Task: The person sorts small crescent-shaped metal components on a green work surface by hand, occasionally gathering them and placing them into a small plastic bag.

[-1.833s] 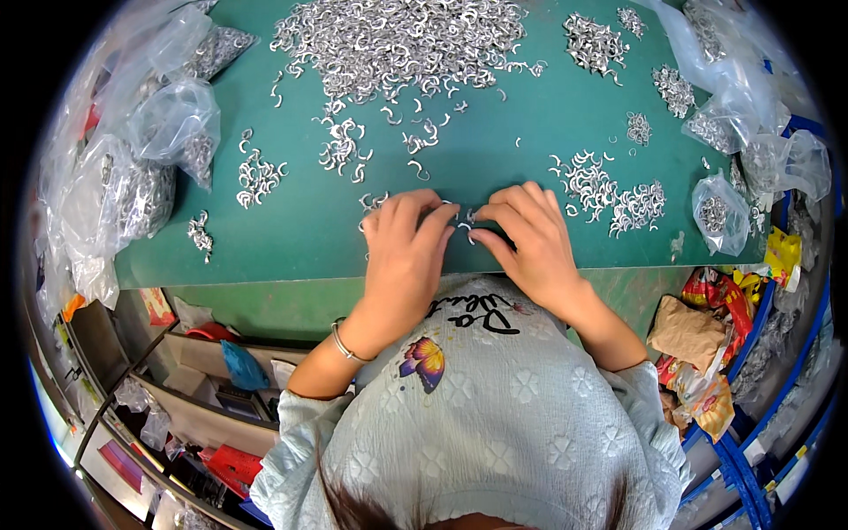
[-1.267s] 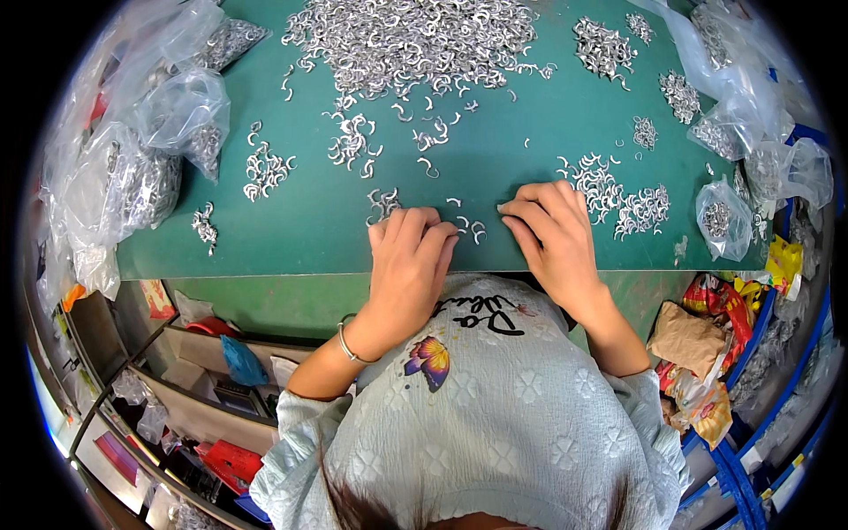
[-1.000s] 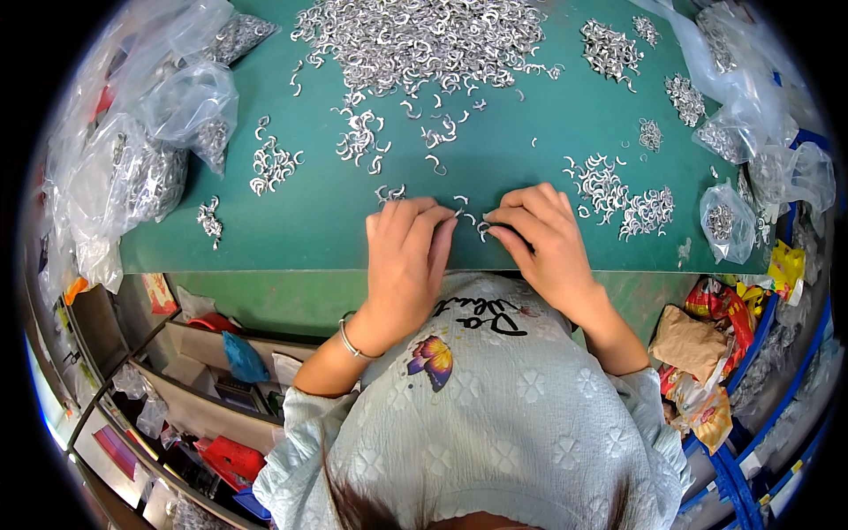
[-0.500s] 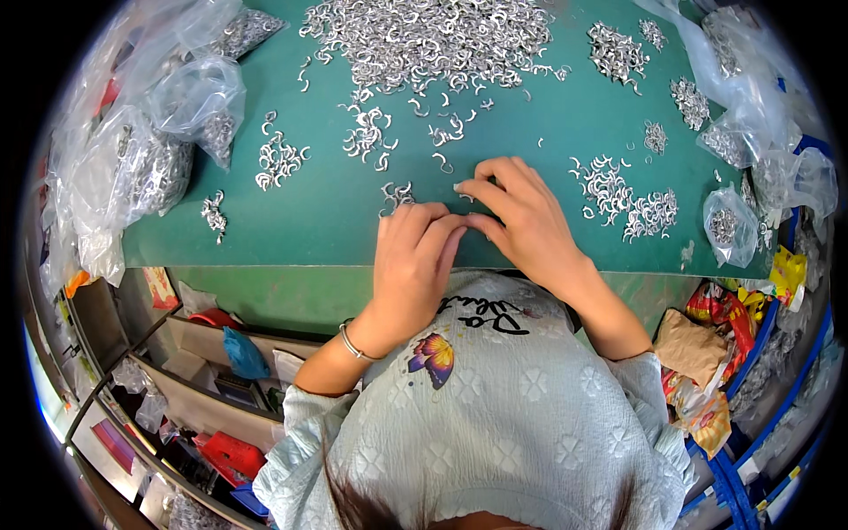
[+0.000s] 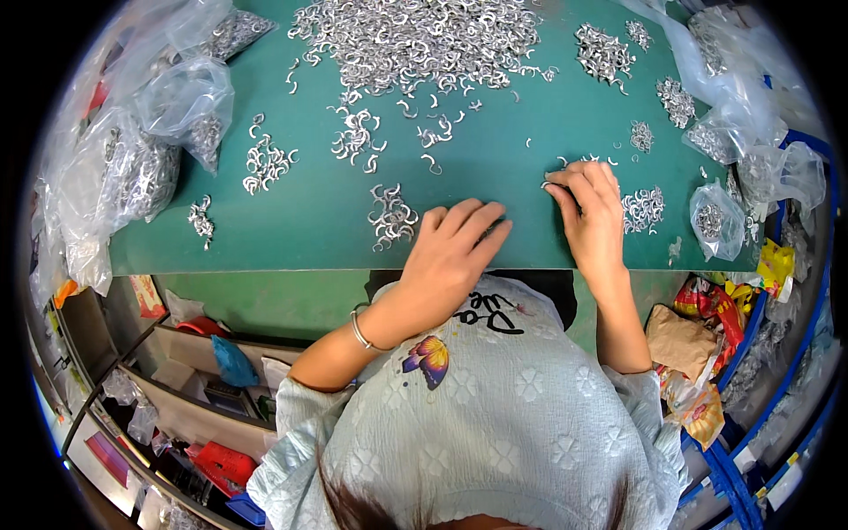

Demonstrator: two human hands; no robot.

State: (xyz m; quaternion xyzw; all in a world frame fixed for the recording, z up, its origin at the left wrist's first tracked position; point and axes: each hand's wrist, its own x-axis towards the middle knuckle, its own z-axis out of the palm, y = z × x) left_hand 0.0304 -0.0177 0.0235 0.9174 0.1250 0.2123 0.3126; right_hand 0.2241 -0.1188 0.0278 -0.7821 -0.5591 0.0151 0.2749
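Note:
My right hand (image 5: 590,216) is closed in a pinch, with a small crescent-shaped metal piece (image 5: 545,185) at its thumb and fingertips. It hovers over a spread of such crescents, partly covering them, beside another small pile (image 5: 643,210). My left hand (image 5: 455,240) rests low over the green table near its front edge, fingers loosely stretched and slightly apart, with nothing visible in it. Its thumb is hidden. Just left of it lies a small cluster of silver crescents (image 5: 391,217).
A large heap of crescents (image 5: 415,40) covers the table's far middle. Smaller piles lie left (image 5: 268,164) and far right (image 5: 604,53). Clear plastic bags (image 5: 146,163) of metal parts crowd the left edge; a small open bag (image 5: 716,221) sits at right. Shelves (image 5: 203,353) stand below left.
My hands were together at the table's front middle. The right has moved right to the crescents there; the left has shifted slightly right and loosened, uncovering the small cluster.

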